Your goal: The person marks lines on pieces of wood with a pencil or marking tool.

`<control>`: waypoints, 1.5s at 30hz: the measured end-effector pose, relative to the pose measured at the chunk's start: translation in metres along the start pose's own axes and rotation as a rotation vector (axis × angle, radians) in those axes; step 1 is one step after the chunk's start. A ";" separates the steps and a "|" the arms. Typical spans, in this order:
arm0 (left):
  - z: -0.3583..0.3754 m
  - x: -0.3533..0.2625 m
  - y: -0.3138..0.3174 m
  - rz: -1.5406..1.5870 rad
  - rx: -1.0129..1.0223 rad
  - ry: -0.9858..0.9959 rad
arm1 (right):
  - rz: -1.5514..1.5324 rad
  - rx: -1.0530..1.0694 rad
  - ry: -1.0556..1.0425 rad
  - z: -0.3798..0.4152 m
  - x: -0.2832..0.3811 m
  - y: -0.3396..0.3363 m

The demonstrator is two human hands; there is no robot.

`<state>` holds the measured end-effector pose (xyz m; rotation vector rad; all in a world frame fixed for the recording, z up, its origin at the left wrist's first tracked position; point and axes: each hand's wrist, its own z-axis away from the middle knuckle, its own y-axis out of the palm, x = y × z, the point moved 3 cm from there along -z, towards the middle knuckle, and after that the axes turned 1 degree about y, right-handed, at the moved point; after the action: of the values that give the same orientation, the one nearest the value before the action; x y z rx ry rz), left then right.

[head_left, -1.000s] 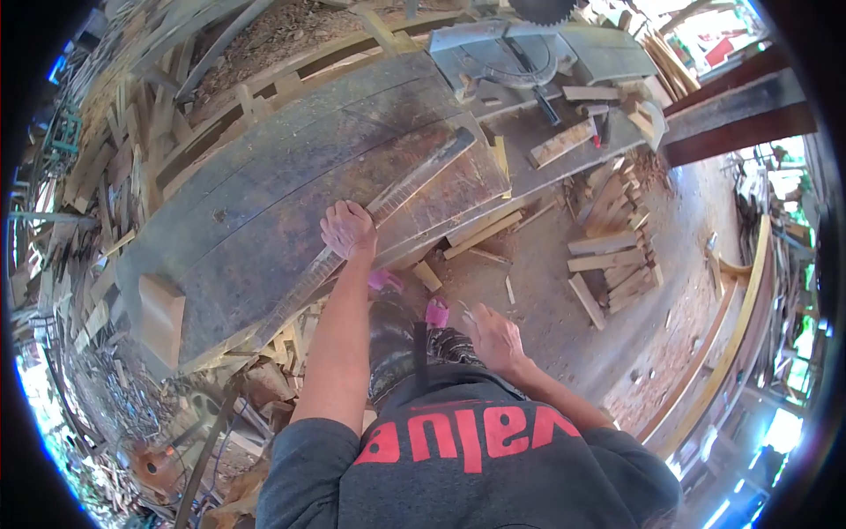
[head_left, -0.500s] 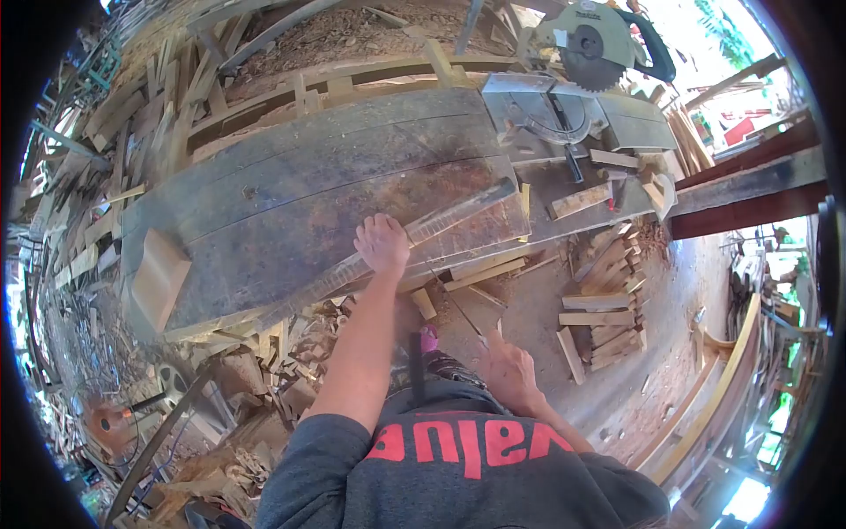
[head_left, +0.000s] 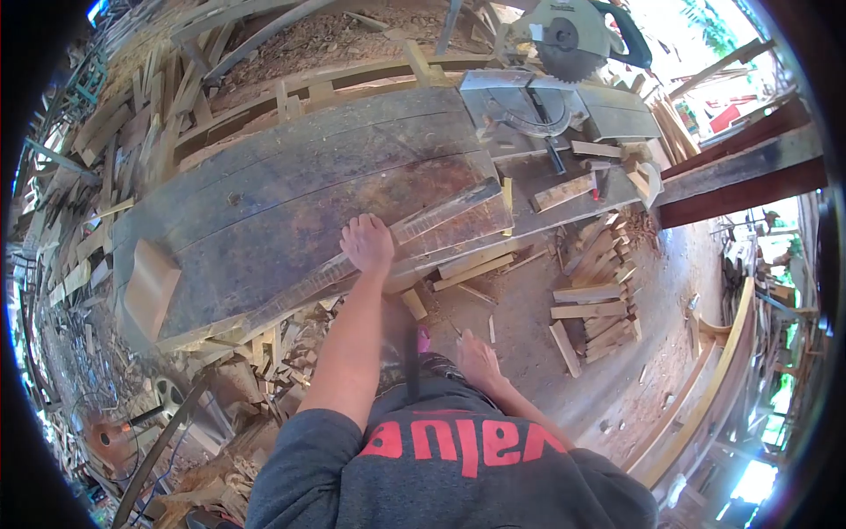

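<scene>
My left hand (head_left: 368, 245) presses down on a long, narrow wooden strip (head_left: 449, 210), its fingers curled over the far edge. The strip lies slantwise along the near edge of the dark plank workbench (head_left: 291, 198). Low in front of my body, my right hand (head_left: 477, 360) is closed, with the small end of a slim tool (head_left: 458, 332) showing at its fingers. Most of that tool is hidden or too thin to make out. A curved wooden block (head_left: 152, 289) stands at the bench's left end.
A miter saw (head_left: 564, 40) with an exposed blade stands at the back right. Wood offcuts (head_left: 577, 188) lie near its base. Stacked short blocks (head_left: 604, 304) sit on the floor to the right. Scraps (head_left: 282, 348) pile up below the bench, and a post (head_left: 740, 189) juts in at right.
My right hand has drawn slightly left, and the long thin line of its tool no longer shows. My left hand stays on the strip. The whole view has shifted a little.
</scene>
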<state>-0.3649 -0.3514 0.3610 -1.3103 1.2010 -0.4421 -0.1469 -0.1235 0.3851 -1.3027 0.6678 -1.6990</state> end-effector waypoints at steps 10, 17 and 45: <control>-0.007 -0.001 0.003 -0.025 0.035 -0.040 | 0.040 0.088 -0.005 0.042 0.077 -0.120; 0.001 0.002 0.003 0.000 0.068 0.012 | -0.054 -0.261 0.091 0.037 0.045 -0.124; -0.003 -0.004 -0.003 -0.119 0.243 -0.075 | 0.116 -0.233 -0.004 -0.131 0.092 0.021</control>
<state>-0.3678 -0.3500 0.3663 -1.1811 0.9770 -0.6003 -0.2713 -0.2258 0.3720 -1.3981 0.9431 -1.5595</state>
